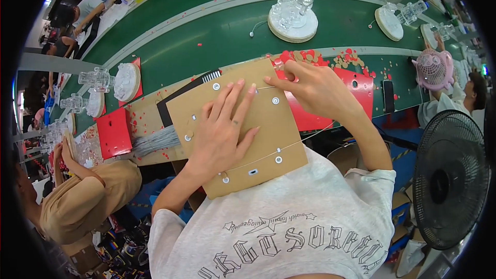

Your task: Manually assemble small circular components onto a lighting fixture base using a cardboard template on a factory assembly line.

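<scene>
A square brown board (284, 129) with several small holes ringed in white lies tilted against my front at the table edge. My left hand (219, 132) rests flat on its middle, fingers spread. At the board's far right edge my right hand (318, 90) is closed, thumb and forefinger pinching a thin pale wire (265, 88). Another length of thin wire (248, 162) crosses the near part of the board and runs off past its right edge. Beneath the board lie a red sheet (356, 90) with holes and a black piece with white stripes (211, 77).
Left of the board lie a bundle of grey wires (161, 141) and a red panel (113, 133). Red and brown discs (346, 59) and a phone (388, 96) lie to the right. Clear glass-like pieces on round bases (293, 23) stand on the green conveyor. A black fan (449, 175) stands close right.
</scene>
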Tool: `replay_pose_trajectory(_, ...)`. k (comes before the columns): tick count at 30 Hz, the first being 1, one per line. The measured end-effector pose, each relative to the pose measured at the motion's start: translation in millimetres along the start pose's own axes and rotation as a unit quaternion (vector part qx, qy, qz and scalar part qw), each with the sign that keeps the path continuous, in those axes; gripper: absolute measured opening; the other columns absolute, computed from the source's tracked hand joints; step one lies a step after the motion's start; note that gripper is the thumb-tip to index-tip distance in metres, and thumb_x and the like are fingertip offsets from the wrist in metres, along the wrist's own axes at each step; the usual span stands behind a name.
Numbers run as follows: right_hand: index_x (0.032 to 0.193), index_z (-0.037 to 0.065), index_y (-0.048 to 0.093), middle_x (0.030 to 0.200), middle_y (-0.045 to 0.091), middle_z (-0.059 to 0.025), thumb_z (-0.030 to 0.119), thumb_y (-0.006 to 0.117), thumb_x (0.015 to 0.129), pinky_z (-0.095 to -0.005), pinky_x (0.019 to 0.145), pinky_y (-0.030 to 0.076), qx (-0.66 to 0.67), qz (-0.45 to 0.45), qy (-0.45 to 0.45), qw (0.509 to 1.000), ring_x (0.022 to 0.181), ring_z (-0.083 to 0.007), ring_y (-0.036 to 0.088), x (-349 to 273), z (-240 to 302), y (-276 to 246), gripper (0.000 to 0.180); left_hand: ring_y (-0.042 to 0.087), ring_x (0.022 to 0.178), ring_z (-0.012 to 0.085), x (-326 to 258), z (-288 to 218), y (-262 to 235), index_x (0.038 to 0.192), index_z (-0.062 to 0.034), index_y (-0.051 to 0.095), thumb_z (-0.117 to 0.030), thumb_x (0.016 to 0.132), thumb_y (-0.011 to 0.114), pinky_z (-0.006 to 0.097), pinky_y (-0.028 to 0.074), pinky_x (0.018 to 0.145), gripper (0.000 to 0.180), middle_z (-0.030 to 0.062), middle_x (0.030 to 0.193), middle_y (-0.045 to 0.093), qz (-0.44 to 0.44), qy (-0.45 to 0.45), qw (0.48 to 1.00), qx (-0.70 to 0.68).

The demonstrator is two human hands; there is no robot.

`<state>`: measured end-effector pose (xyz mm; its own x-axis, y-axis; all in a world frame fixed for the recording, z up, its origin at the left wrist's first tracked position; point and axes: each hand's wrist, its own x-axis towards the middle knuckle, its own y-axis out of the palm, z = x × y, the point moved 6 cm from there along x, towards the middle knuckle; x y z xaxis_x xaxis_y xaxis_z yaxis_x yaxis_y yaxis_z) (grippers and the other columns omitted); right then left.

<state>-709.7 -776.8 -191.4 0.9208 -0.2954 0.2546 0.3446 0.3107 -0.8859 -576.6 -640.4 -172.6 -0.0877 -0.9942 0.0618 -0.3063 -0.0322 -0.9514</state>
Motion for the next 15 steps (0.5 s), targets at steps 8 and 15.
replay_pose_trajectory(8, 0.121, 0.01, 0.07, 0.095, 0.059, -0.0042, -0.001, 0.067, 0.077, -0.0304, 0.057, 0.055, -0.014, -0.079, -0.1, 0.992, 0.081, -0.0163, 0.065, -4.9, 7.6, 6.8, 0.045, 0.038, 0.144, 0.0352, -0.6, -0.5, 6.3, 0.149, -0.0049, 0.047, -0.023, 0.086, 0.073, 0.047, 0.035, 0.107, 0.071, 0.0191, 0.157, 0.039, -0.002, 0.016, 1.0, -0.001)
replay_pose_trajectory(15, 0.12, 0.01, 0.071, 0.091, 0.056, -0.0034, 0.0, 0.067, 0.075, -0.0305, 0.057, 0.055, -0.027, -0.025, -0.094, 0.995, 0.079, -0.0162, 0.064, -7.5, 7.3, 3.6, 0.047, 0.042, 0.143, 0.0345, -5.6, -1.2, 9.0, 0.146, -0.0061, 0.052, -0.018, 0.081, 0.078, 0.047, 0.038, 0.106, 0.071, 0.0166, 0.155, 0.044, -0.033, 0.037, 0.998, -0.024)
